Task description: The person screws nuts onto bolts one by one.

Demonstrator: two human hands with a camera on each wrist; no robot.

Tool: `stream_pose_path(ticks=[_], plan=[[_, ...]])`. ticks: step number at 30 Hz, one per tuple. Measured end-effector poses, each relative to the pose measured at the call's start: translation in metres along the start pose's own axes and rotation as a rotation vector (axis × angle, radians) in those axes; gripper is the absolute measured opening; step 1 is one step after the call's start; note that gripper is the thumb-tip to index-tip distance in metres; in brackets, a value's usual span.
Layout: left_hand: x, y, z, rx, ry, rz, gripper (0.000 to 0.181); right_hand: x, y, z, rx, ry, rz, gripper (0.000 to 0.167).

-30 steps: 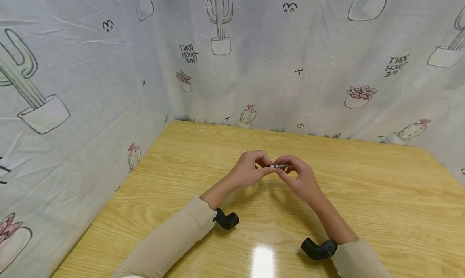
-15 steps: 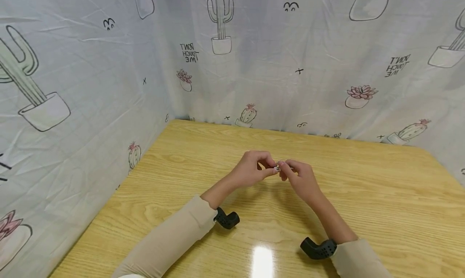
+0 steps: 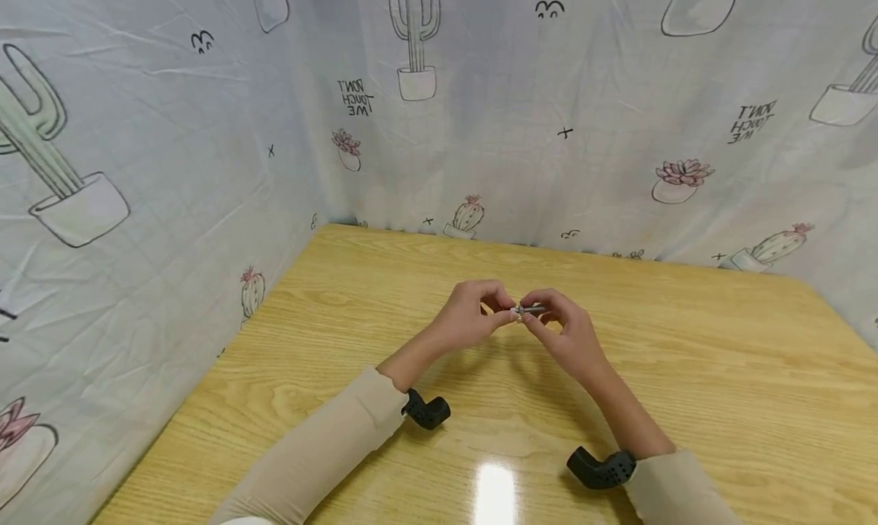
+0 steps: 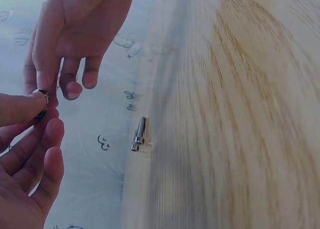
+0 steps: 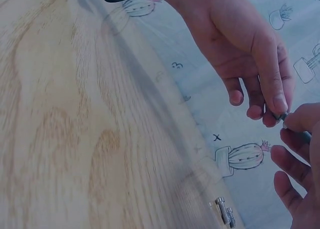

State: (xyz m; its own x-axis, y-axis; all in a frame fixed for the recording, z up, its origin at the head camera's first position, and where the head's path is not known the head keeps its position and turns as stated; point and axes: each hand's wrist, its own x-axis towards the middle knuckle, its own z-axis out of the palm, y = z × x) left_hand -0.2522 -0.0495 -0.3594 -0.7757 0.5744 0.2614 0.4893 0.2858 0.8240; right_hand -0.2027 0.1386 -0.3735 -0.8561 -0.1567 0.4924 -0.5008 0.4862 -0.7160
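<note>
At far left, a pale cloth (image 3: pixel 185 152), printed with potted cacti, succulents and reversed lettering, hangs beside the wooden tabletop (image 3: pixel 686 342) and continues behind its far edge. Next, a beige left sleeve (image 3: pixel 322 445) enters from below; a black curved device (image 3: pixel 427 413) is fixed at its cuff. The left hand (image 3: pixel 459 319) reaches inward above the tabletop, thumb and index finger pinching the left end of a slender metal rod (image 3: pixel 534 309). The rod lies nearly level in the air between the two hands, its grey shaft pointing right; detail at the fingertips is too small to tell. Two metal screws (image 4: pixel 141 130), visible in both wrist views, lie side by side on the tabletop, close to where it borders the cloth in those views. The right hand (image 3: pixel 565 334) meets the left from the other side, its thumb and index finger likewise clamped on the rod, the remaining fingers bent loosely in the right wrist view. Farther right come a second black curved device (image 3: pixel 601 470) at the wrist and the beige right sleeve (image 3: pixel 679 488).
</note>
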Motion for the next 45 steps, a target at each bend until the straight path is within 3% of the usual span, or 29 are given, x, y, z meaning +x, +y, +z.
stream_pose_path(ticks=[7, 12, 16, 19, 24, 29, 33, 37, 45], plan=[[0.0, 0.002, 0.0, -0.002, -0.008, 0.004, 0.008, 0.0, 0.009, -0.001, 0.005, -0.012, 0.047, 0.014], [0.0, 0.005, 0.001, 0.002, -0.022, 0.034, 0.007, 0.0, -0.005, -0.004, -0.012, -0.032, 0.124, 0.012], [0.0, 0.007, 0.003, 0.019, -0.043, 0.061, 0.007, 0.002, -0.014, -0.005, -0.03, -0.034, 0.165, 0.027], [0.0, 0.007, 0.004, 0.028, -0.051, 0.07, 0.007, 0.002, -0.008, -0.004, -0.039, -0.03, 0.18, 0.037], [0.0, 0.006, 0.003, 0.039, -0.016, 0.057, 0.004, 0.001, 0.005, -0.003, -0.008, -0.007, 0.176, 0.028], [0.0, 0.003, 0.002, 0.047, 0.006, 0.032, 0.006, -0.001, 0.012, -0.002, 0.064, -0.025, 0.076, 0.019], [0.0, 0.003, 0.002, 0.046, 0.011, 0.029, 0.005, -0.001, 0.013, -0.001, 0.054, -0.028, 0.019, 0.018], [0.0, 0.003, 0.002, 0.041, 0.012, 0.034, 0.005, -0.001, 0.012, -0.001, 0.052, -0.023, 0.035, 0.015], [0.0, 0.006, 0.002, 0.034, -0.005, 0.047, 0.004, 0.001, 0.009, -0.001, -0.02, -0.039, 0.142, 0.015]])
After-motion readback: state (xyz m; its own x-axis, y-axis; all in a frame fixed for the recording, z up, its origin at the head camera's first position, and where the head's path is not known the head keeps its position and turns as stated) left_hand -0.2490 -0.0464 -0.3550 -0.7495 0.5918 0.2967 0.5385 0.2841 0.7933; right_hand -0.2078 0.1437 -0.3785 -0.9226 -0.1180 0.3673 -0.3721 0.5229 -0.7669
